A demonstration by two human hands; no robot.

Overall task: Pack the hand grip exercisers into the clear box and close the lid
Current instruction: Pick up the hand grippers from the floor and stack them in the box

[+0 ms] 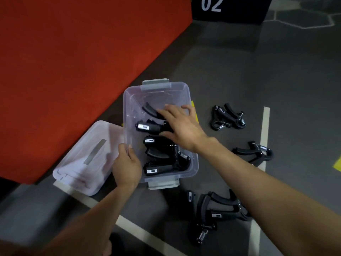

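The clear box (184, 93) stands open on the dark floor with several black hand grip exercisers (158, 163) inside. My left hand (126, 165) grips the box's left wall near the front corner. Inside the box, my right hand (180, 124) holds a black exerciser (150, 111) by its middle, fingers curled over it. The clear lid (86, 159) lies flat to the left of the box. More exercisers lie on the floor: a pair (227, 117) to the right, one (252, 153) further right, and a pile (215, 209) in front of the box.
A large red mat (73, 61) fills the left and back. A black block marked 02 (228, 8) stands at the far back. White lines (265, 130) and yellow marks cross the grey floor.
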